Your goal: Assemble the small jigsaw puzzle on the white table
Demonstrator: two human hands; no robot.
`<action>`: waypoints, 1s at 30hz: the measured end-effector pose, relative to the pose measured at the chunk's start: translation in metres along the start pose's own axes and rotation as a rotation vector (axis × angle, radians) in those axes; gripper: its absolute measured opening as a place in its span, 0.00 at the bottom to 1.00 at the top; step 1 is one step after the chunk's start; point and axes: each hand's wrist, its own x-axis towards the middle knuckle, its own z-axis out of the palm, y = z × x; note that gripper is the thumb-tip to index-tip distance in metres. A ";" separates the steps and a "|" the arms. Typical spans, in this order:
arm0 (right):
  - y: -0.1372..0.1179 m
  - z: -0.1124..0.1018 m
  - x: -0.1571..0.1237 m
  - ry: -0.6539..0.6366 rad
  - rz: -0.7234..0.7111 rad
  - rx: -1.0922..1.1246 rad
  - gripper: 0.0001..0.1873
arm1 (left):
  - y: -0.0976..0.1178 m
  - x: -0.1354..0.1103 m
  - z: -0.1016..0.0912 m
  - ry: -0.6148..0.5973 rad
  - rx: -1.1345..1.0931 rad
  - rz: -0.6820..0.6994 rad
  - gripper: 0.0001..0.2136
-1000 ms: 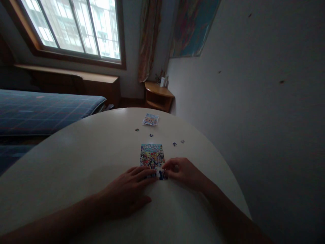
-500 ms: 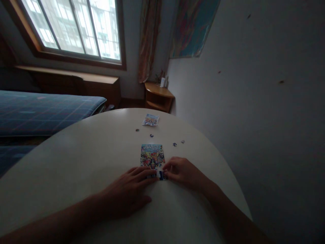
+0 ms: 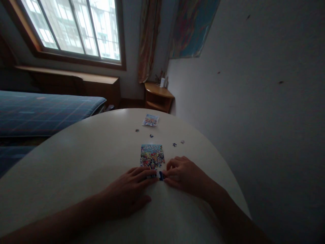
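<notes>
A partly joined jigsaw puzzle (image 3: 152, 156) with a colourful crowd picture and lettering along its top lies on the table in front of me. My left hand (image 3: 133, 189) rests flat, its fingertips on the puzzle's lower edge and covering some of it. At the lower right corner, my right hand (image 3: 184, 174) pinches a dark blue puzzle piece (image 3: 161, 176) between thumb and fingers, close to the left fingertips. How far this piece fits into its neighbours is too small to tell.
Loose puzzle pieces lie beyond the puzzle: two at the right (image 3: 174, 145), (image 3: 182, 142) and two farther back (image 3: 151, 136), (image 3: 137, 130). A small picture sheet (image 3: 150, 120) lies near the far rim of the round white table (image 3: 83, 152). A mattress (image 3: 50, 112) stands left.
My right hand has shifted slightly, its fingers and thumb now closer around the right side of the dark blue piece. My left hand has stayed in place.
</notes>
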 end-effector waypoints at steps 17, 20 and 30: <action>0.003 0.001 0.001 0.042 -0.142 -0.176 0.06 | 0.001 0.002 0.000 0.003 0.026 0.013 0.25; 0.004 0.001 0.001 0.058 -0.160 -0.157 0.06 | 0.001 0.002 -0.001 0.009 0.013 0.020 0.26; 0.008 0.004 0.003 0.075 -0.208 -0.071 0.06 | 0.000 0.001 -0.002 0.046 -0.018 0.042 0.24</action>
